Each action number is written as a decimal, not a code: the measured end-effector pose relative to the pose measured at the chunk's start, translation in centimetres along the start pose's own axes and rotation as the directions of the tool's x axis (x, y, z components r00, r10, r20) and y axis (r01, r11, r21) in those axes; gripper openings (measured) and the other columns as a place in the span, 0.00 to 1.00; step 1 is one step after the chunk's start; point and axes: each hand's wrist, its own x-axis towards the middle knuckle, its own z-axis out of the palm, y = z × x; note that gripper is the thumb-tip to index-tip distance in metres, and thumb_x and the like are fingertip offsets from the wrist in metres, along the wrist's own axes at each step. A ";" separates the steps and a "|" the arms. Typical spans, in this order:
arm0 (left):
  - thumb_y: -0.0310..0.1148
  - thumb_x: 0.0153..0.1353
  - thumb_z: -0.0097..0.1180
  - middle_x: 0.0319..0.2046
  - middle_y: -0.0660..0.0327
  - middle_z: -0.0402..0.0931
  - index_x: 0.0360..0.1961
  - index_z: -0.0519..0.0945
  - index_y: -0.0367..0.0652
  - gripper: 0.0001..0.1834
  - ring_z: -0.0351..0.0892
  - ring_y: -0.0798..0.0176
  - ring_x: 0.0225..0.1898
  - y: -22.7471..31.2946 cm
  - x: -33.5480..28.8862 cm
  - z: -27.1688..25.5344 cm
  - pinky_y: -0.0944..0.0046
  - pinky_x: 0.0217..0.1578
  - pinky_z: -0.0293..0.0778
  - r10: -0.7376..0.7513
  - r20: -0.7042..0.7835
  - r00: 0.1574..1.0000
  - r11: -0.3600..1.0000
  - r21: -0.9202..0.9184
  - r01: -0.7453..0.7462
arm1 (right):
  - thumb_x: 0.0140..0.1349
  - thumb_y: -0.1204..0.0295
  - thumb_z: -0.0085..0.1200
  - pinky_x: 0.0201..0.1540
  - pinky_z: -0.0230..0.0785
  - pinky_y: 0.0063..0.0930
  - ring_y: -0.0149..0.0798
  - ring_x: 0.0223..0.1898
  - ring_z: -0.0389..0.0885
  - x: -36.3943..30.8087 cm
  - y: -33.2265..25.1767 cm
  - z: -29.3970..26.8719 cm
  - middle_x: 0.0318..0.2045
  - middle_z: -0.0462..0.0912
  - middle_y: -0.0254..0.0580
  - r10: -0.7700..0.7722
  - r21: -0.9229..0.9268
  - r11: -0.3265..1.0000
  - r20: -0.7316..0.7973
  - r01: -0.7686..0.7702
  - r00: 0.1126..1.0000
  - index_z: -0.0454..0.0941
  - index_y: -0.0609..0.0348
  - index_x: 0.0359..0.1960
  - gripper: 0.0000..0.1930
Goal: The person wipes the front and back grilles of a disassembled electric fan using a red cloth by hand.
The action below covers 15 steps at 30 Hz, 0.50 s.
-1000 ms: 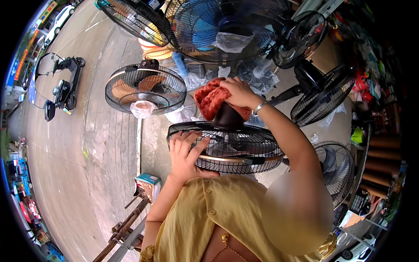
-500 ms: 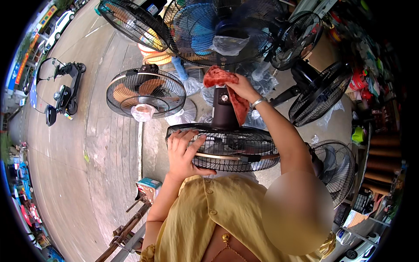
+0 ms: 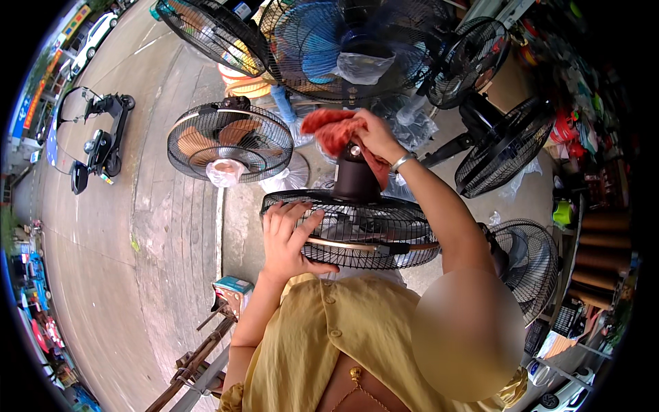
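Right in front of me stands a pedestal fan with a black wire cage, a gold-toned rim band and a dark brown motor housing. My left hand grips the left side of the cage, fingers over its top and thumb toward me. Bunched in my right hand is a red cloth. It lies against the far end of the motor housing, near a round silver knob, and one end hangs down the housing's right side.
Ahead on the left is a fan with orange-brown blades. A large fan with blue blades stands farther off. More black fans line the right side. A box sits by my left forearm. A scooter is parked on the road.
My right hand has shifted slightly left with the red cloth, which now bunches farther left over the end of the motor housing. My left hand keeps its place on the cage.
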 end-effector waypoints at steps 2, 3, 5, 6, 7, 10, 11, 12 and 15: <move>0.76 0.34 0.61 0.50 0.56 0.74 0.53 0.79 0.47 0.51 0.72 0.51 0.53 0.1 0.0 -0.3 0.42 0.58 0.61 -0.001 0.006 1.000 1.000 0.008 0.001 | 0.61 0.71 0.57 0.42 0.73 0.45 0.58 0.42 0.82 -0.2 0.7 -0.3 0.38 0.84 0.51 0.091 -0.072 0.993 -0.105 -0.099 0.990 0.75 0.52 0.46 0.12; 0.76 0.34 0.61 0.50 0.56 0.74 0.53 0.79 0.47 0.51 0.72 0.51 0.53 0.1 0.0 -0.3 0.42 0.58 0.61 -0.001 0.012 1.000 1.000 0.011 0.001 | 0.61 0.71 0.57 0.44 0.73 0.44 0.57 0.44 0.81 -0.5 -0.5 -0.6 0.40 0.83 0.50 0.094 -0.105 0.990 -0.047 -0.099 0.994 0.75 0.52 0.46 0.12; 0.75 0.34 0.62 0.50 0.56 0.74 0.52 0.79 0.47 0.51 0.72 0.51 0.52 0.2 -0.2 -0.2 0.42 0.57 0.61 0.006 0.016 1.000 1.000 0.008 -0.006 | 0.60 0.69 0.58 0.47 0.72 0.44 0.55 0.48 0.80 -1.3 -1.5 -0.8 0.45 0.82 0.48 -0.043 -0.187 0.982 -0.008 0.041 0.999 0.75 0.53 0.47 0.14; 0.75 0.33 0.62 0.50 0.57 0.74 0.52 0.79 0.47 0.51 0.72 0.51 0.53 0.3 -0.2 -0.1 0.42 0.57 0.61 0.008 0.009 1.000 1.000 0.007 -0.008 | 0.59 0.69 0.58 0.48 0.72 0.43 0.53 0.50 0.79 -1.6 -1.5 -0.8 0.48 0.80 0.46 -0.185 -0.238 0.955 -0.018 0.176 0.983 0.76 0.53 0.47 0.14; 0.76 0.33 0.62 0.50 0.57 0.74 0.52 0.79 0.48 0.51 0.72 0.51 0.53 0.4 -0.1 0.0 0.42 0.57 0.61 0.011 0.003 1.000 1.000 0.005 -0.011 | 0.57 0.70 0.59 0.50 0.71 0.42 0.51 0.52 0.77 -1.6 -1.4 -1.3 0.49 0.77 0.45 -0.116 -0.244 0.960 0.089 0.134 0.989 0.76 0.54 0.47 0.15; 0.76 0.33 0.61 0.50 0.57 0.74 0.52 0.79 0.48 0.51 0.72 0.51 0.53 0.1 -0.4 -0.1 0.43 0.57 0.61 -0.002 0.004 1.000 1.000 0.006 0.002 | 0.56 0.71 0.59 0.48 0.72 0.45 0.53 0.49 0.79 -2.1 -4.9 -2.3 0.46 0.77 0.46 -0.071 -0.387 0.909 0.225 0.156 0.972 0.76 0.52 0.48 0.16; 0.76 0.33 0.61 0.50 0.57 0.74 0.52 0.79 0.48 0.51 0.72 0.52 0.53 0.0 -0.4 -0.1 0.43 0.57 0.61 -0.007 0.004 1.000 1.000 0.005 0.007 | 0.55 0.71 0.59 0.47 0.73 0.47 0.54 0.46 0.80 -2.2 -5.8 -2.4 0.44 0.77 0.45 -0.050 -0.452 0.878 0.243 0.159 0.969 0.75 0.50 0.49 0.18; 0.76 0.33 0.61 0.50 0.57 0.74 0.52 0.79 0.48 0.51 0.72 0.52 0.54 0.0 -0.4 -0.1 0.43 0.57 0.61 -0.006 0.010 1.000 1.000 0.008 0.006 | 0.55 0.71 0.60 0.46 0.74 0.47 0.54 0.45 0.81 -2.1 -6.2 -2.8 0.44 0.78 0.45 -0.003 -0.492 0.861 0.243 0.126 0.970 0.75 0.50 0.50 0.18; 0.76 0.33 0.61 0.50 0.57 0.74 0.53 0.79 0.48 0.52 0.72 0.52 0.54 0.4 0.1 -0.2 0.43 0.58 0.60 -0.004 0.028 1.000 1.000 0.007 0.004 | 0.54 0.69 0.61 0.44 0.75 0.46 0.53 0.44 0.82 -1.6 -5.0 -4.0 0.44 0.81 0.44 0.048 -0.588 0.804 0.205 0.084 0.978 0.75 0.49 0.51 0.21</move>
